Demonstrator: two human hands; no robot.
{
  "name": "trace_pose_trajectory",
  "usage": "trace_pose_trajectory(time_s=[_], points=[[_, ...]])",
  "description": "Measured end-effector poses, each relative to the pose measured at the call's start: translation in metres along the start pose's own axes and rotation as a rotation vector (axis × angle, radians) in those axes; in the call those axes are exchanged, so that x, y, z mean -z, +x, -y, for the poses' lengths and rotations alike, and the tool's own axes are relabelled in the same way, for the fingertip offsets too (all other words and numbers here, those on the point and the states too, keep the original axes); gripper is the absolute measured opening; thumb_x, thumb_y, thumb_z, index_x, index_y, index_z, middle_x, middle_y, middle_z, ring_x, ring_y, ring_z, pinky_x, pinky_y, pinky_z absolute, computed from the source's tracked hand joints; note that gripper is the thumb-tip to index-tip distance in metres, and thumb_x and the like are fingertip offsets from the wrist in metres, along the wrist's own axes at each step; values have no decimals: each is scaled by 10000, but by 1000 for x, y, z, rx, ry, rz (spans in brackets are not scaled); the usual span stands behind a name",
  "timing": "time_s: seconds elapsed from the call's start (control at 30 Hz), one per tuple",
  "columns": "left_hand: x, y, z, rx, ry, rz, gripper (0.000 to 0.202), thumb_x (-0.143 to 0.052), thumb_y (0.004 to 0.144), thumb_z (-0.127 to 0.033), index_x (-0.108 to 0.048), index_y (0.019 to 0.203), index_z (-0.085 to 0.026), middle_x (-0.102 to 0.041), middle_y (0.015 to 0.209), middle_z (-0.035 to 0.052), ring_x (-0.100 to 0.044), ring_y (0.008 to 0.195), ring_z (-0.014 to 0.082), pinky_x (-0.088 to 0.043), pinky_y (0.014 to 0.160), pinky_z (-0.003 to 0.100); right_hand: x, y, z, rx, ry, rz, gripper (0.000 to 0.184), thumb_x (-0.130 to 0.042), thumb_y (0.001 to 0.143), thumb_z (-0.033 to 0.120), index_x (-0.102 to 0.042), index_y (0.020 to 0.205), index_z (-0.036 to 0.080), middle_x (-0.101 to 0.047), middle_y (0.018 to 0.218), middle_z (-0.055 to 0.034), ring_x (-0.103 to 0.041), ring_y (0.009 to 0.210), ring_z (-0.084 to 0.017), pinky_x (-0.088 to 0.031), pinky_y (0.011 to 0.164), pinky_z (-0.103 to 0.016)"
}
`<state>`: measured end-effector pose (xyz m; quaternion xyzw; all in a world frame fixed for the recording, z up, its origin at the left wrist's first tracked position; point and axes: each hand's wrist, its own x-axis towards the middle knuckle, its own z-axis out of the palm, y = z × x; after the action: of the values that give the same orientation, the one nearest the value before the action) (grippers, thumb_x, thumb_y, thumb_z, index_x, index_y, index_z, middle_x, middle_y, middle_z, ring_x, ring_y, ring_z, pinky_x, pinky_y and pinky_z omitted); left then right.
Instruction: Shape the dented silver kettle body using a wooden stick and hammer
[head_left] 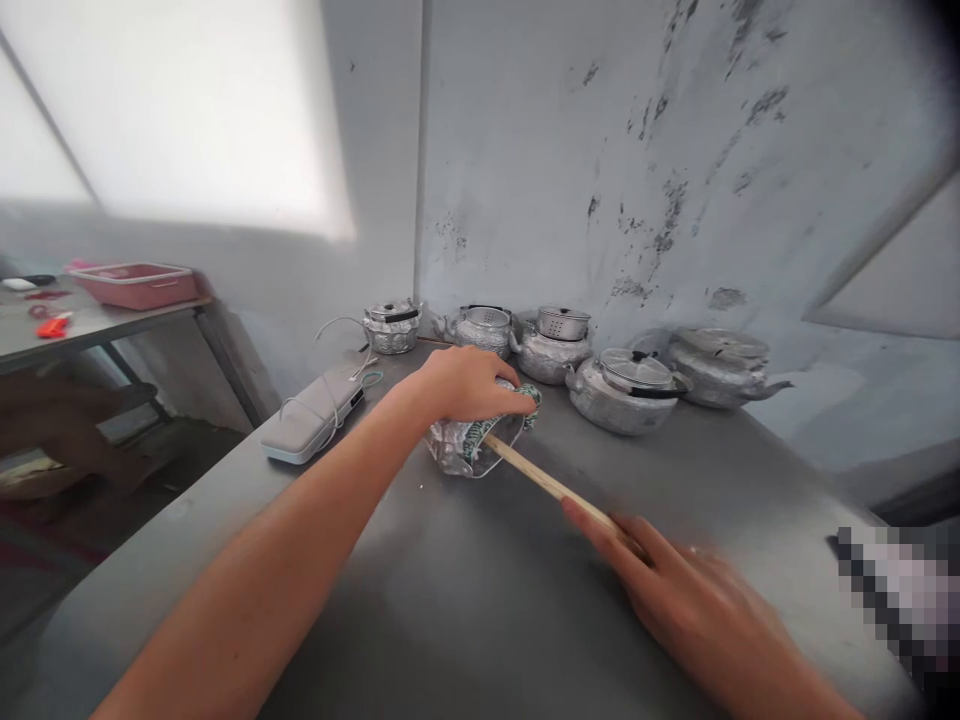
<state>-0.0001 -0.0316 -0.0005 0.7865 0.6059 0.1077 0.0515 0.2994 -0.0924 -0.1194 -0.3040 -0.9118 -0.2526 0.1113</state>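
My left hand (469, 385) is closed over the top of a small silver kettle (459, 447) lying on its side on the grey metal table (465, 600), with a green and white cloth (529, 404) under my fingers at its mouth. My right hand (675, 590) is closed round a thin wooden stick (551, 485). The stick's far end reaches into the kettle's opening.
Several silver kettles (622, 390) stand in a row along the stained wall at the table's back. A white box with a cable (311, 420) lies at the left edge. Further left stands another table with a pink tray (139, 283) and red scissors (52, 325).
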Motion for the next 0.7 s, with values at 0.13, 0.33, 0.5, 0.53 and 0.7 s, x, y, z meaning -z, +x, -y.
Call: trace_pose_trajectory(time_s=[0.13,0.33,0.5,0.53,0.7], points=[[0,1,1,18,-15,-1,578,-527,803,-739,-736,1218,-395,-740,1224,-19,-650,1122,319,-493,960,416,3,0,3,-17,4,11,858,-389,836,-17,-183,1621,260,-679,979,-27,-645,550,-121,-544,501,-249],[0,0,1,21,-21,-13,566,-529,804,-732,-738,1213,-400,-729,1249,-26,-642,1143,327,-488,967,423,5,1,5,-21,-7,0,900,-405,817,-5,-143,1634,266,-679,962,-18,-616,496,-122,-532,457,-256],[0,-1,-1,7,-23,-15,556,-521,809,-726,-741,1203,-402,-743,1211,-30,-644,1133,323,-492,965,434,4,2,4,-17,33,-13,886,-411,824,-7,-183,1627,292,-689,970,-17,-646,543,-118,-548,497,-235],[0,-1,-1,7,-24,-15,554,-520,810,-724,-742,1202,-401,-743,1210,-28,-646,1128,324,-493,961,435,4,1,4,-30,28,-10,888,-416,822,-4,-186,1627,294,-688,960,-14,-633,521,-114,-542,486,-234],[-1,0,0,15,-22,-12,572,-521,813,-713,-731,1236,-389,-741,1217,-23,-647,1128,324,-491,965,420,4,0,3,-40,14,-17,875,-427,826,6,-214,1619,308,-696,1005,-20,-638,536,-102,-530,491,-219]])
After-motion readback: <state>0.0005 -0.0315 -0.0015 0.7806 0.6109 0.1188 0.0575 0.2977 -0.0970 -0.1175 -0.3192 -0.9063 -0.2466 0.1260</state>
